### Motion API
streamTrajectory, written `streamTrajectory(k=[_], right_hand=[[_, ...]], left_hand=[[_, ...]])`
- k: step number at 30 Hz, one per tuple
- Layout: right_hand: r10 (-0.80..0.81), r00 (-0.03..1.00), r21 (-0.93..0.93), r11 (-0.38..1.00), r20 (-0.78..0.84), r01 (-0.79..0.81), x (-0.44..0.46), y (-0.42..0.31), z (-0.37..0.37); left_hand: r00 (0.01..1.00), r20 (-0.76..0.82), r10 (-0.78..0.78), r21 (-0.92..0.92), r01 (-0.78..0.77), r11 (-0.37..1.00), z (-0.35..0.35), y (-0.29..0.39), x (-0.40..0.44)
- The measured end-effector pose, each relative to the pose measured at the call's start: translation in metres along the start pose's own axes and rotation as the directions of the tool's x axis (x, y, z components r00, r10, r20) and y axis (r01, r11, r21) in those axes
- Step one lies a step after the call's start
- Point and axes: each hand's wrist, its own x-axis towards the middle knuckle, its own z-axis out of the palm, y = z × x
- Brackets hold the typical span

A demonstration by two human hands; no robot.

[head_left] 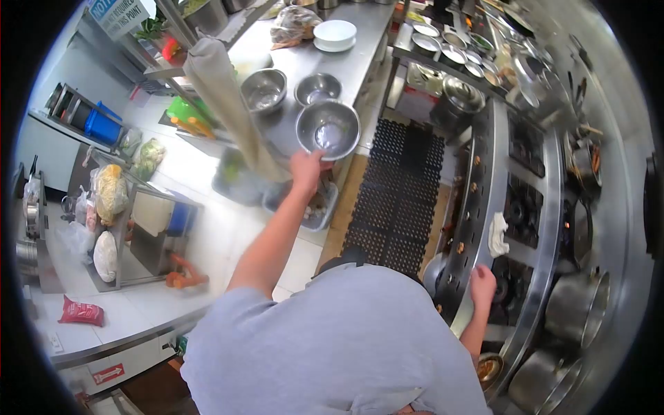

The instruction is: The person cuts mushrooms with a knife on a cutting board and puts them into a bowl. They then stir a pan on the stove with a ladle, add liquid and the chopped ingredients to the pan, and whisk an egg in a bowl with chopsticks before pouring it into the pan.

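Note:
My left hand [306, 170] grips the near rim of a steel bowl [328, 130], held out over the end of the steel table. The bowl looks empty, with a shiny inside. Just beyond it are two more steel bowls, one at the left [264, 90] and one behind [318, 89]. My right hand [483, 281] hangs beside the stove with its fingers curled; whether anything is in them is too small to tell. Close ahead of that hand, a white cloth [498, 235] lies on the stove's front ledge.
Stacked white bowls [335, 36] and a plastic bag [296, 26] stand farther along the table. A beige cloth [225, 97] hangs at its left. Below are plastic tubs [325, 211]. A black mat [398, 194] covers the floor; large pots [577, 308] line the right.

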Motion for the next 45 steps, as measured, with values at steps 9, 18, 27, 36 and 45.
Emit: streamTrajectory(k=[9,18,27,36,45], right_hand=[[-0.367,0.548,0.628,0.653,0.751,-0.424,0.190,-0.409,0.277],[-0.365,0.524,0.588,0.726,0.769,-0.357,0.334,-0.604,0.426],[-0.481,0.238,0.484,0.874,0.844,0.049,0.541,-0.681,0.387],[-0.889,0.411,0.633,0.201,-0.203,0.748,0.737,-0.996,0.246],[-0.895,0.175,0.017,0.199,0.411,0.980,0.902,-1.284,0.270]], left_hand=[[0.974,-0.198,-0.114,0.112,0.139,0.984,-0.025,-0.028,-0.002],[0.824,-0.535,-0.186,-0.057,0.184,0.981,0.034,-0.050,0.065],[0.751,-0.570,-0.333,-0.337,0.156,0.929,0.078,-0.056,0.147],[0.665,-0.672,-0.327,-0.348,0.108,0.931,0.075,-0.043,0.151],[-0.091,-0.953,0.287,0.237,0.362,0.902,0.131,-0.060,0.142]])
